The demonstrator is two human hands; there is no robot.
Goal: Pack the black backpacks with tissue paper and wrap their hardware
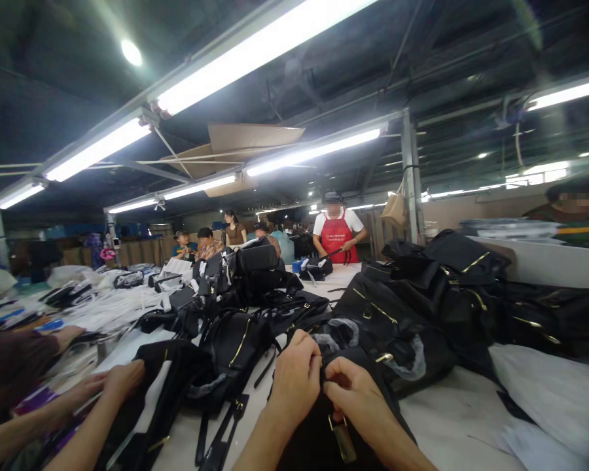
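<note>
The left hand [298, 373] and right hand [353, 396] nearly meet, fingers pinched together at the top of a black bag [311, 428] lying on the pale table [439, 418]; what they pinch is too small to tell. A gold buckle [342, 437] hangs just below the right hand. Black bags with gold zippers [397, 314] are heaped beyond; across the table stands a person in a red apron [338, 237].

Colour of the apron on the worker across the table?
Red apron, with small pale lettering across the chest; shows in the head view, the only one.
</note>
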